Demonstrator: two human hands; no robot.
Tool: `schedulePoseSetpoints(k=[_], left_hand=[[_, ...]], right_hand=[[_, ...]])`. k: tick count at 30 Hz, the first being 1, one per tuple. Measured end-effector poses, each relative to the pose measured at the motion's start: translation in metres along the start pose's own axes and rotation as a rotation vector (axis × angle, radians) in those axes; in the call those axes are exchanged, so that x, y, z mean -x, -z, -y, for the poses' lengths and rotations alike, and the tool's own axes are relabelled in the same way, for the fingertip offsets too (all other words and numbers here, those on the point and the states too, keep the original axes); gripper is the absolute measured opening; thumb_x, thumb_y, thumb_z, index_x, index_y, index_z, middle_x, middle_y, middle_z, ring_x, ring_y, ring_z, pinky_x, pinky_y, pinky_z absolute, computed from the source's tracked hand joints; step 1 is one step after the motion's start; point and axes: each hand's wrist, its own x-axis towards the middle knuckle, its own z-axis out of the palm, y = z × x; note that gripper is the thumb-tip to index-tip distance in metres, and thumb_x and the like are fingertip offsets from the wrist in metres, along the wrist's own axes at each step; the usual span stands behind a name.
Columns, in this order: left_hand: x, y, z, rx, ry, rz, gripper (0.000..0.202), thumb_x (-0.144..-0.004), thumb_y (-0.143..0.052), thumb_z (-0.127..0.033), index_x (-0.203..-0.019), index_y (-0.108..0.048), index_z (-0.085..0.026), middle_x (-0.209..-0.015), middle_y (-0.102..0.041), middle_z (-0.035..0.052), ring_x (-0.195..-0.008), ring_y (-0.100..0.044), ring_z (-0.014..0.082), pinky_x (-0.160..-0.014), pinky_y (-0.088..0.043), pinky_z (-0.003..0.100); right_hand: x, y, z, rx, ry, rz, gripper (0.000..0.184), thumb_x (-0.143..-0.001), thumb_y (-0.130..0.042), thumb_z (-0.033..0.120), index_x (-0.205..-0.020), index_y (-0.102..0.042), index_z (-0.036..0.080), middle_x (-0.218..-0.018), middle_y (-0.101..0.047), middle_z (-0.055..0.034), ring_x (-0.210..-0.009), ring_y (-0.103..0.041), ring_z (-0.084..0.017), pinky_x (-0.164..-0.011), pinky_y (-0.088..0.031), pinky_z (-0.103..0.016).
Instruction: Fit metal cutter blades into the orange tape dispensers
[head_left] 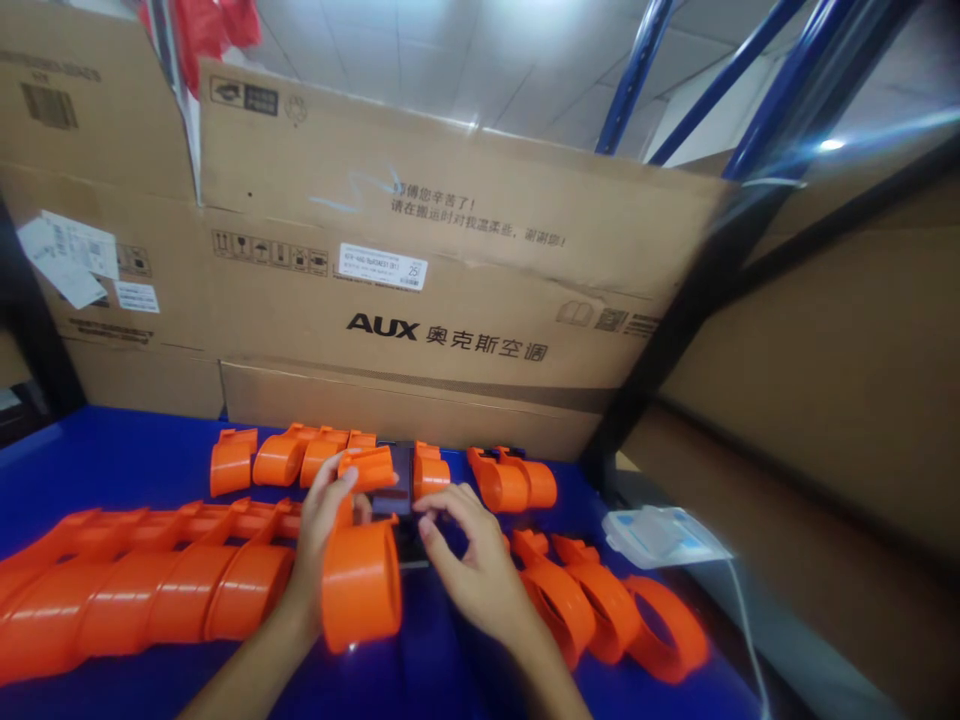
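Note:
My left hand (319,535) is wrapped round an orange plastic tube-shaped part (361,588), holding it just above the blue table (112,465), thumb up near a smaller orange part (367,467). My right hand (472,560) is beside it, fingers curled in a pinch over a small black piece (397,482) at the table's middle; whether it grips that piece is unclear. Both hands sit between rows of orange parts.
A long row of orange parts (142,590) lies at the left, several more (600,610) at the right, others (285,455) at the back. Large cardboard boxes (450,300) wall off the rear. A white packet (660,535) lies at the right edge beside a black post (675,320).

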Motion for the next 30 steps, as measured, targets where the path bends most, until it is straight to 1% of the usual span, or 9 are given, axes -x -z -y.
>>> schedulePoseSetpoints(k=[4,8,10,13,18,21,23,26,30], left_hand=[[-0.010,0.001,0.009,-0.076,-0.135,-0.102,0.057,-0.079,-0.076,-0.052,-0.125,-0.054,-0.027,-0.064,-0.056,-0.0073,-0.052,-0.053,0.0111,-0.050,-0.045,0.020],[-0.015,0.004,0.015,-0.147,-0.198,-0.116,0.067,-0.079,-0.075,-0.055,-0.135,-0.047,-0.031,-0.073,-0.060,-0.0057,-0.046,-0.047,0.0086,-0.041,-0.036,0.018],[-0.014,0.004,0.014,-0.147,-0.192,-0.088,0.068,-0.079,-0.075,-0.054,-0.137,-0.045,-0.032,-0.075,-0.061,-0.0054,-0.047,-0.048,0.0085,-0.042,-0.038,0.018],[-0.012,0.002,0.010,-0.126,-0.135,-0.030,0.067,-0.082,-0.073,-0.054,-0.139,-0.047,-0.030,-0.081,-0.064,-0.0027,-0.055,-0.055,0.0111,-0.049,-0.046,0.021],[-0.012,0.003,0.011,-0.130,-0.120,0.091,0.054,-0.089,-0.064,-0.054,-0.134,-0.056,-0.026,-0.122,-0.067,0.0102,-0.077,-0.063,0.0159,-0.056,-0.050,0.024],[-0.011,0.005,0.014,-0.169,-0.070,0.198,0.040,-0.092,-0.059,-0.051,-0.115,-0.064,-0.019,-0.105,-0.072,0.0105,-0.068,-0.060,0.0144,-0.051,-0.046,0.022],[-0.009,0.005,0.015,-0.205,-0.028,0.260,0.033,-0.091,-0.062,-0.047,-0.105,-0.066,-0.017,-0.088,-0.071,0.0069,-0.060,-0.057,0.0124,-0.047,-0.042,0.020],[-0.006,0.004,0.015,-0.244,-0.007,0.303,0.028,-0.091,-0.063,-0.044,-0.099,-0.066,-0.018,-0.077,-0.069,0.0029,-0.053,-0.053,0.0101,-0.044,-0.037,0.019],[-0.004,0.002,0.013,-0.243,0.021,0.314,0.026,-0.091,-0.063,-0.044,-0.095,-0.065,-0.018,-0.073,-0.067,0.0013,-0.049,-0.051,0.0091,-0.042,-0.034,0.019]], right_hand=[[0.004,0.005,0.005,-0.138,0.129,-0.003,0.049,-0.093,-0.062,0.037,-0.140,-0.050,0.026,-0.120,-0.065,-0.0079,-0.102,-0.063,-0.024,-0.088,-0.052,-0.038],[0.008,0.002,0.007,-0.016,0.198,0.009,0.073,-0.080,-0.079,0.037,-0.145,-0.046,0.026,-0.138,-0.059,-0.0106,-0.121,-0.059,-0.030,-0.104,-0.049,-0.045],[0.009,-0.002,0.006,0.032,0.199,-0.042,0.068,-0.083,-0.075,0.031,-0.145,-0.047,0.026,-0.133,-0.063,-0.0104,-0.115,-0.063,-0.028,-0.099,-0.053,-0.043],[0.009,-0.008,0.002,0.074,0.183,-0.145,0.056,-0.087,-0.070,0.026,-0.140,-0.052,0.026,-0.117,-0.070,-0.0088,-0.090,-0.069,-0.022,-0.076,-0.059,-0.034],[0.004,-0.006,-0.012,0.182,-0.007,-0.467,0.042,-0.090,-0.066,0.035,-0.128,-0.061,0.019,-0.074,-0.064,-0.0010,-0.053,-0.055,-0.014,-0.052,-0.050,-0.027],[-0.002,0.003,-0.021,0.300,-0.172,-0.615,0.048,-0.091,-0.063,0.045,-0.127,-0.062,0.015,-0.062,-0.056,0.0030,-0.049,-0.052,-0.015,-0.052,-0.047,-0.027],[-0.007,0.009,-0.025,0.410,-0.272,-0.636,0.053,-0.090,-0.061,0.051,-0.128,-0.062,0.014,-0.064,-0.061,0.0002,-0.055,-0.058,-0.018,-0.058,-0.049,-0.030],[-0.012,0.016,-0.027,0.567,-0.377,-0.562,0.053,-0.093,-0.054,0.053,-0.130,-0.060,0.015,-0.091,-0.073,-0.0102,-0.077,-0.069,-0.025,-0.072,-0.051,-0.034],[-0.019,0.016,-0.028,0.713,-0.491,-0.366,0.047,-0.098,-0.049,0.049,-0.131,-0.059,0.017,-0.118,-0.071,-0.0146,-0.100,-0.070,-0.031,-0.080,-0.050,-0.036]])
